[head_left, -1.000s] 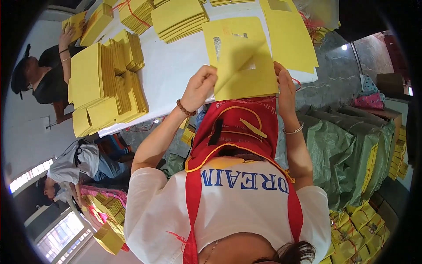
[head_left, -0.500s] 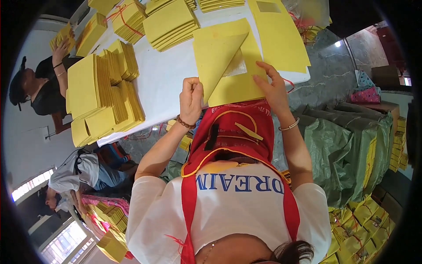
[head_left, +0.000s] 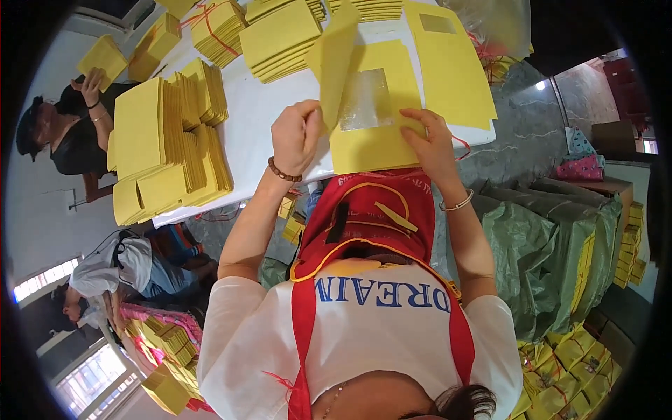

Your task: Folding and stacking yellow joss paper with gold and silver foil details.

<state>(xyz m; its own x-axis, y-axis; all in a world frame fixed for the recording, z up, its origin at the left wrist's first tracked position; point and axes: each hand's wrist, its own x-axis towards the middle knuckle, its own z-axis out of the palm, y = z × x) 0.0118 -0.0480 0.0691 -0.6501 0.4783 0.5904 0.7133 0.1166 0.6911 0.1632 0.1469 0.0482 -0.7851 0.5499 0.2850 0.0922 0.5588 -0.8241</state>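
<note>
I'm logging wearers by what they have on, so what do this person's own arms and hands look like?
The left hand and right hand are ungloved, and both arms come out of short white sleeves. On the left wrist is a bracelet of brown beads; on the right, a slim, pale bangle.

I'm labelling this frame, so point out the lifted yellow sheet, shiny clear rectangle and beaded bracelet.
Lifted yellow sheet (head_left: 337,63): head view, on its raised face.
Shiny clear rectangle (head_left: 366,100): head view, its middle.
Beaded bracelet (head_left: 282,173): head view, on its beads.
</note>
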